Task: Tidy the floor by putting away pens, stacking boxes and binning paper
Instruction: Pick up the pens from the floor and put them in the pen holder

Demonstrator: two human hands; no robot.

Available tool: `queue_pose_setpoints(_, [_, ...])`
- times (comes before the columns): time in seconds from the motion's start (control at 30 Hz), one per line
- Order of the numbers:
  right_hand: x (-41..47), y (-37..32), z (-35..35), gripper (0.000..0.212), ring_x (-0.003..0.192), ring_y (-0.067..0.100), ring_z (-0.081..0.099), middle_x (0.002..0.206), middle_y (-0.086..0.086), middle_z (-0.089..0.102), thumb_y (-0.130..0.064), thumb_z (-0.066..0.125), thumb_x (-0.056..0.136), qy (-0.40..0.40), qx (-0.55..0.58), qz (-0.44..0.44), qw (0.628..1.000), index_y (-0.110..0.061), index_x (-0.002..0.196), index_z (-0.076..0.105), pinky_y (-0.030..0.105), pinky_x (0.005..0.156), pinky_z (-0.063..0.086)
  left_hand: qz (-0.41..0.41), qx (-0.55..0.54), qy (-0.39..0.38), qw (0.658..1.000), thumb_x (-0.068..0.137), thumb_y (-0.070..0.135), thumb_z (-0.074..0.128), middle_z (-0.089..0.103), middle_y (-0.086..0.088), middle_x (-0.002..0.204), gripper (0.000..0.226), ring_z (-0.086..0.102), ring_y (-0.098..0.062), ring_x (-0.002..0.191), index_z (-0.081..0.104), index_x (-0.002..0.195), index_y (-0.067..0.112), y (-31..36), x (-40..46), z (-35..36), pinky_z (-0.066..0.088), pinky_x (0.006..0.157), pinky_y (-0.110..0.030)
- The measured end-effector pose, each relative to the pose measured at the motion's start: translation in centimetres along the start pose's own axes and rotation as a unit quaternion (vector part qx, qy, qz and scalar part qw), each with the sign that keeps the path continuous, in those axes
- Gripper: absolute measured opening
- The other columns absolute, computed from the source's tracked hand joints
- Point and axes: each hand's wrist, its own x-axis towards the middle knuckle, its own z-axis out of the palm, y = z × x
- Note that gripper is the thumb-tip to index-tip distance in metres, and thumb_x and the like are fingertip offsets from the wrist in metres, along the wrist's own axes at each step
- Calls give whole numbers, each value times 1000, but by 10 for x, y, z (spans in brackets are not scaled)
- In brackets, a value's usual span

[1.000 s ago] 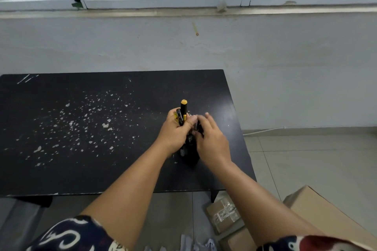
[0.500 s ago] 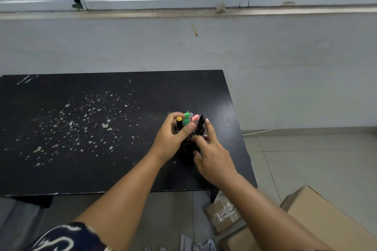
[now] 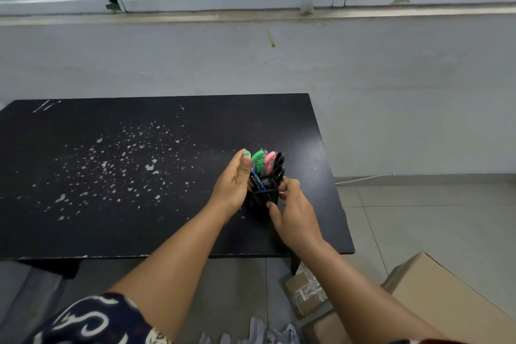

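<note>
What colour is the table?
Black, with white flecks on the table, seen in the head view.

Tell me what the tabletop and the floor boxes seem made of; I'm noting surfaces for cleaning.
Table: looks like black-coated board, matte, with white chips where the coating has flaked. Big box and small box: brown cardboard, dull; the small one carries glossy clear tape.

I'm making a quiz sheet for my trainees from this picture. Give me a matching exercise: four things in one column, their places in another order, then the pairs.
Things:
1. pen holder
2. black scissors
3. small taped box
4. crumpled paper

Places:
A. floor, bottom edge of view
B. standing in the holder
C. floor, by the table leg
D. on the black table

Pairs: 1-D, 2-B, 3-C, 4-A
</note>
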Motion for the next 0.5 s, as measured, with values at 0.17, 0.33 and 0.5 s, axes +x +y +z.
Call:
queue_pose_setpoints(0.17, [-17, 10, -3, 52, 121, 14, 46, 134, -4, 43, -25, 65, 89, 16, -16, -4, 1000, -21, 134, 39, 33, 99, 44, -21, 12, 61, 998, 93, 57, 34, 38, 5, 150, 65, 36, -2, 128, 30, 149, 24, -15, -31, -5, 27, 100, -21])
queue_pose_setpoints(0.33, [-44, 18, -8, 54, 128, 20, 39, 136, -1, 45, -27, 63, 90, 32, -64, -2, 997, -20, 139, 41, 37, 104, 39, -23, 55, 161, 985, 93, 33, 58, 58, 3, 125, 40, 56, -7, 111, 53, 130, 22, -57, -81, -4, 42, 90, -22])
queue_pose_setpoints(0.5, [-83, 22, -12, 52, 123, 20, 42, 134, -1, 46, -30, 63, 90, 30, -77, 10, 997, -22, 137, 44, 39, 101, 42, -57, 66, 163, 983, 90, 21, 62, 61, 6, 109, 34, 59, -9, 102, 56, 124, 23, -85, -134, -1, 47, 87, -25])
